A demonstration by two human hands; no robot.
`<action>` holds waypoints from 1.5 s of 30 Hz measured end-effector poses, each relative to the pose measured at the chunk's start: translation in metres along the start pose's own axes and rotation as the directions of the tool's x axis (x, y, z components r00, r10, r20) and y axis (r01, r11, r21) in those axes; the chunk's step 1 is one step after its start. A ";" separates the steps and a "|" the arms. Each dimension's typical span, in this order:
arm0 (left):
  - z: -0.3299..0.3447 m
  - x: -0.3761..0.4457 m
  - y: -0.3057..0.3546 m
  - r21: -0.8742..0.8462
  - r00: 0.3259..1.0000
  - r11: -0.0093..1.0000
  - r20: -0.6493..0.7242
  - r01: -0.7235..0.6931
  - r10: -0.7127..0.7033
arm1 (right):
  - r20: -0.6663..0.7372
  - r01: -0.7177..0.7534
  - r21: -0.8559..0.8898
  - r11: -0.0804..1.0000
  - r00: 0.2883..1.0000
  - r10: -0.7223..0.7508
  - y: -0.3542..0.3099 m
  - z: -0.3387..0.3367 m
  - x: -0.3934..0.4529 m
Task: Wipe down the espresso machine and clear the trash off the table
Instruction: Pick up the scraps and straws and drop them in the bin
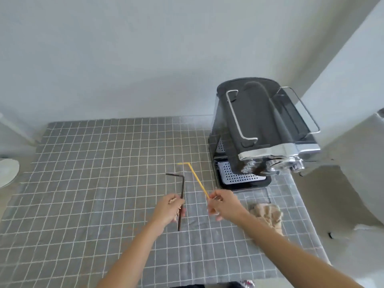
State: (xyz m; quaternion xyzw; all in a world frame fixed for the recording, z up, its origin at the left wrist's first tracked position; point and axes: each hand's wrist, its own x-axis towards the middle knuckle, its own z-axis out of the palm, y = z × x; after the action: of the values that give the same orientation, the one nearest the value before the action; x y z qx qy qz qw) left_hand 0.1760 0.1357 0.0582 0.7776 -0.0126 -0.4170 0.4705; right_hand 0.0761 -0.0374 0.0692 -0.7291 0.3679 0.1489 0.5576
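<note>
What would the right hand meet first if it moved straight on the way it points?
Probably the espresso machine's drip tray: the right hand, holding the yellow straw, points up-left, close beside it. Depth is unclear.

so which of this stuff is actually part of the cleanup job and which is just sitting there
Part of the job:
espresso machine
yellow straw, in the right hand
dark straw, in the left hand
beige cloth

Just lying about:
checked tablecloth
white plate at the left edge
</note>
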 end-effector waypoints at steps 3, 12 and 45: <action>0.056 -0.028 0.006 0.055 0.996 0.998 0.086 0.018 -0.023 | 0.010 -0.002 -0.001 1.000 1.000 0.002 0.039 -0.041 -0.038; 0.269 -0.074 0.069 0.072 0.930 0.997 0.367 -0.010 -0.018 | -0.330 -0.087 0.351 0.932 0.920 0.210 0.187 -0.203 -0.136; 0.543 0.081 0.077 0.281 0.799 0.870 0.355 0.405 -0.486 | -0.059 -0.294 0.878 0.377 0.716 0.695 0.366 -0.325 0.003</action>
State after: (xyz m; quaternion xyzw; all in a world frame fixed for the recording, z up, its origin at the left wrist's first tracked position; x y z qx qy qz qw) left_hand -0.1009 -0.3319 -0.0499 0.6933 0.0320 -0.6681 0.2682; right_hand -0.2420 -0.3774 -0.0814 -0.2436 0.7095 -0.0369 0.6602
